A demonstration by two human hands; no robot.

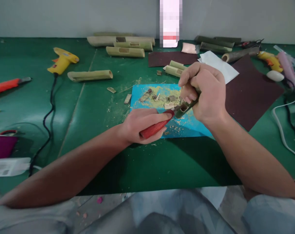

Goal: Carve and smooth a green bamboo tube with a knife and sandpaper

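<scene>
**Two hands, one red-handled tool and one green bamboo tube over a blue sheet**

The clock face is centred on the single blue sheet point(198, 129) on the green desk point(108, 107). The left hand point(143, 122) sits at eight o'clock, its fingers closed round one red-handled tool point(157, 126). The right hand point(210, 87) is at two o'clock, its fingers curled tightly round one green bamboo tube point(187, 109), which slants down toward seven o'clock, above the sheet. The tool's tip points at the opening in the tube; whether it is actually inside is hard to tell, as the blade is small here.

Shavings point(159, 97) and several chips litter the sheet. At ten o'clock lie one pale bamboo tube point(90, 76) and one yellow glue gun point(62, 61). One small brown sheet point(159, 59) lies at twelve, one white paper point(219, 65) between one and two, and one large brown sheet point(254, 87) between two and three.
</scene>
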